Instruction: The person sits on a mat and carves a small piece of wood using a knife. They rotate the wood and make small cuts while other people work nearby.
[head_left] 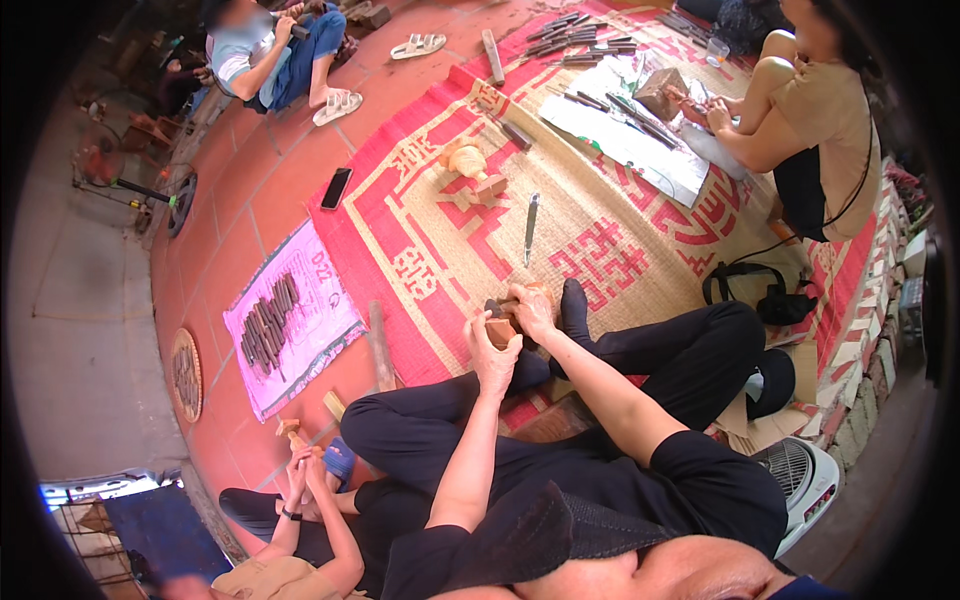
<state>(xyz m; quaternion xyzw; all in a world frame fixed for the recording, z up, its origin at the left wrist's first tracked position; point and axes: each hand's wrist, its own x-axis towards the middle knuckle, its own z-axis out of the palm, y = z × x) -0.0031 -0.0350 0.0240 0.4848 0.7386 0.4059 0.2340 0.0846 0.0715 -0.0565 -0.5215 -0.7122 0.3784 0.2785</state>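
My left hand is closed around a reddish-brown block, held low in front of my crossed legs. Close against it, my right hand has its fingers curled over the block's far side, where a small dark piece shows. What exactly the right fingers grip is hidden, and I cannot tell whether the dark piece is part of the block. Beyond my hands, a slim carving tool lies on the red and straw-coloured mat. Farther off are a pale carved wooden figure and a small wood block.
A black phone rests at the mat's left edge. Dark chisels lie on a pink sheet, others on white paper. Co-workers sit at the right, far left and near left. A fan heater-like appliance stands behind my right side.
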